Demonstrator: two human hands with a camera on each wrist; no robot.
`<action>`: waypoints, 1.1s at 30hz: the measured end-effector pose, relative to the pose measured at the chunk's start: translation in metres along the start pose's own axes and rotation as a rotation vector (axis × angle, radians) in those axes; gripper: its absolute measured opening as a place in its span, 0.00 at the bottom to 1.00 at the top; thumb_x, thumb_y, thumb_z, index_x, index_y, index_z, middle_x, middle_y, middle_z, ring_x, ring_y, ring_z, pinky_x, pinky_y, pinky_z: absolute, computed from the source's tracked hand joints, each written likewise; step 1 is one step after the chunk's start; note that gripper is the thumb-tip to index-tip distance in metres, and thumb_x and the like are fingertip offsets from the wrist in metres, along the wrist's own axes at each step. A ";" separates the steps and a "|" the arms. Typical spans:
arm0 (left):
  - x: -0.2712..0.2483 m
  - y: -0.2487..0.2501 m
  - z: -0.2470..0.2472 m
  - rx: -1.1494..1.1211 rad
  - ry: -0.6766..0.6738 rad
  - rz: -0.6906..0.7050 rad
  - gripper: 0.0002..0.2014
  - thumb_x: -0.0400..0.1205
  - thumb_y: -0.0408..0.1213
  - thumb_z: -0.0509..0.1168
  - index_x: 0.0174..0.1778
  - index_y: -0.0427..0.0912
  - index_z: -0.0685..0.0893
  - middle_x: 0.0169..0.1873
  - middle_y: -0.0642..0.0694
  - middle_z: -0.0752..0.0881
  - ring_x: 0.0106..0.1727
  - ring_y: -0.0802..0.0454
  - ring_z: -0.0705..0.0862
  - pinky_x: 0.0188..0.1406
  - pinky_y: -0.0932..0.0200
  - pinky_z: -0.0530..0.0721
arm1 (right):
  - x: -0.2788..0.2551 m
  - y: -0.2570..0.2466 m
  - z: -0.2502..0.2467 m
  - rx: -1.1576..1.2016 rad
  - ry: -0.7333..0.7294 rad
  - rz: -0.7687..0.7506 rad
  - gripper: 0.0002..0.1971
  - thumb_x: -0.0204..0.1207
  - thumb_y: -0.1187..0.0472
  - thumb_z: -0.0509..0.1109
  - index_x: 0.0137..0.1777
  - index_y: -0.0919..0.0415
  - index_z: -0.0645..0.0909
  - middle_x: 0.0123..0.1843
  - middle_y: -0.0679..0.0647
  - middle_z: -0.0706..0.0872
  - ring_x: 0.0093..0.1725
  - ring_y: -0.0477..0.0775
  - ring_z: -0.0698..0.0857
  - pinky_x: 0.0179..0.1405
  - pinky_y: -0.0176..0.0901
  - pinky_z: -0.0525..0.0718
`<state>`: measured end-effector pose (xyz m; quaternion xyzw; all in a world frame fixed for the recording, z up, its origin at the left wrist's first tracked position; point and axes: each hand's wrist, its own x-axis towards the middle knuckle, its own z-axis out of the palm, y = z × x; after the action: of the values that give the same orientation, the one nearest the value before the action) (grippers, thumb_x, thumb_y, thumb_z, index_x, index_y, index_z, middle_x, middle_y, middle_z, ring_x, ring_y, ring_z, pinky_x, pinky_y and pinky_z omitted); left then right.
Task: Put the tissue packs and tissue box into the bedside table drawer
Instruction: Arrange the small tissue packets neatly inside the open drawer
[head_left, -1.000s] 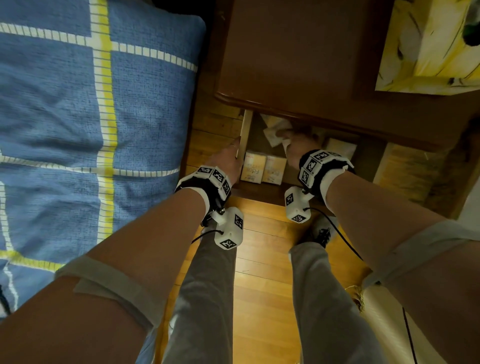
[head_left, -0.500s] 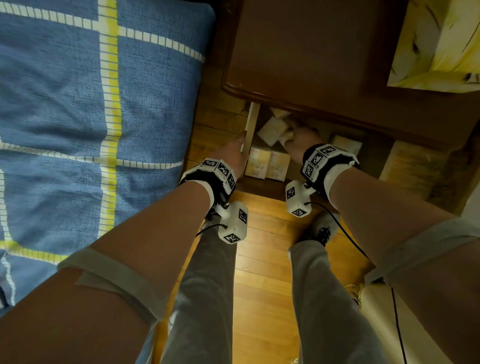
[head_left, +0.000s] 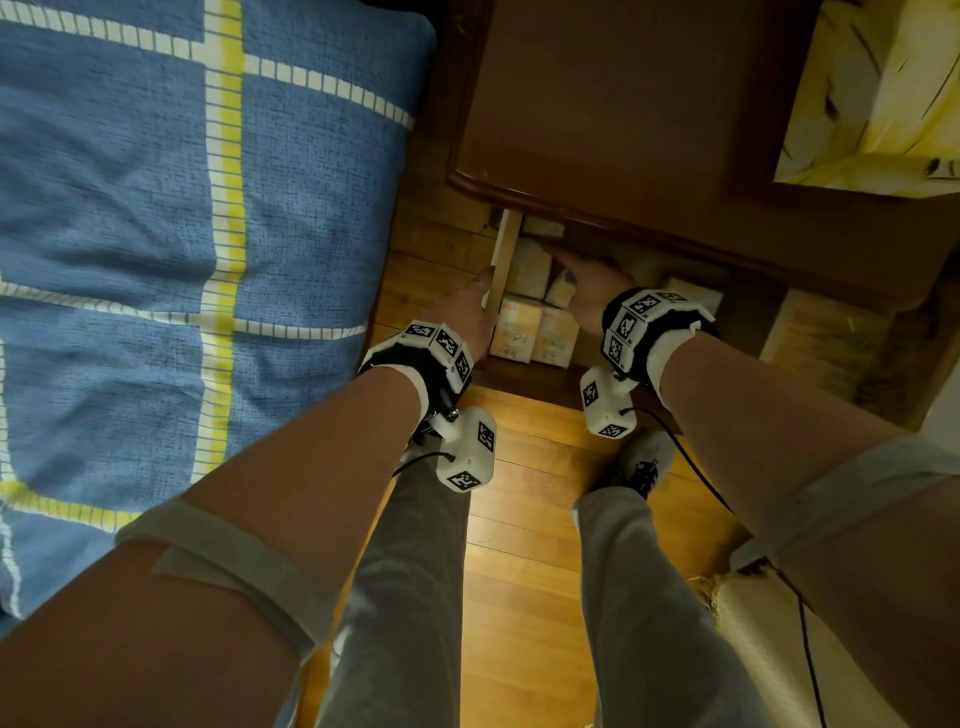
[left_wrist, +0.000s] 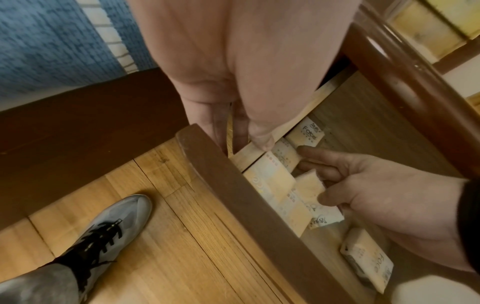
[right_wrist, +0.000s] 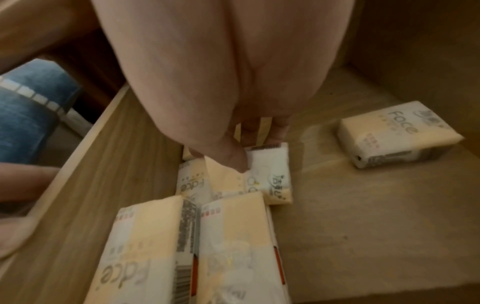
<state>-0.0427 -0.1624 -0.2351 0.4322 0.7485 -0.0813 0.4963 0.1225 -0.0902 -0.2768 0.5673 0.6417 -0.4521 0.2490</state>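
The bedside table drawer (head_left: 524, 382) stands pulled out. My left hand (head_left: 480, 301) pinches its left side wall (left_wrist: 291, 123) between thumb and fingers. My right hand (head_left: 576, 280) reaches inside and holds a small tissue pack (left_wrist: 309, 185) (right_wrist: 270, 164) against the packs along the left wall. Two larger cream "Face" tissue packs (right_wrist: 145, 246) (right_wrist: 233, 236) lie side by side behind the drawer front. One more pack (right_wrist: 397, 131) lies alone at the right. A yellow and white patterned box (head_left: 883, 88) sits on the table top.
The dark table top (head_left: 623, 114) overhangs the back of the drawer. A bed with a blue and yellow cover (head_left: 156, 234) is close on the left. My legs and grey shoes (left_wrist: 111, 226) stand on the wooden floor before the drawer.
My right hand has brought the small pack lower, down among the packs at the drawer's left side. The left hand has kept its hold on the side wall.
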 end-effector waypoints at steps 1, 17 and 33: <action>0.000 0.000 -0.001 0.000 -0.008 -0.001 0.26 0.87 0.39 0.55 0.83 0.53 0.60 0.53 0.42 0.84 0.38 0.52 0.81 0.33 0.63 0.75 | -0.001 0.000 0.000 0.016 0.000 -0.008 0.46 0.77 0.77 0.56 0.81 0.27 0.53 0.77 0.56 0.73 0.66 0.63 0.82 0.54 0.55 0.90; -0.003 0.003 -0.001 0.031 -0.003 0.016 0.25 0.87 0.36 0.56 0.82 0.49 0.62 0.67 0.38 0.82 0.59 0.40 0.84 0.45 0.58 0.77 | -0.016 0.007 -0.006 0.501 0.315 0.355 0.22 0.83 0.49 0.64 0.62 0.69 0.82 0.61 0.65 0.87 0.62 0.66 0.84 0.63 0.56 0.82; -0.003 0.000 -0.005 -0.017 -0.031 0.041 0.26 0.87 0.37 0.55 0.82 0.51 0.60 0.61 0.39 0.85 0.47 0.47 0.81 0.44 0.56 0.80 | 0.011 -0.016 -0.001 -0.135 0.007 0.061 0.40 0.79 0.70 0.52 0.83 0.32 0.47 0.87 0.59 0.54 0.78 0.69 0.69 0.63 0.61 0.79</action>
<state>-0.0457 -0.1610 -0.2301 0.4420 0.7324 -0.0716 0.5130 0.1052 -0.0835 -0.2806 0.5699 0.6540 -0.3981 0.2982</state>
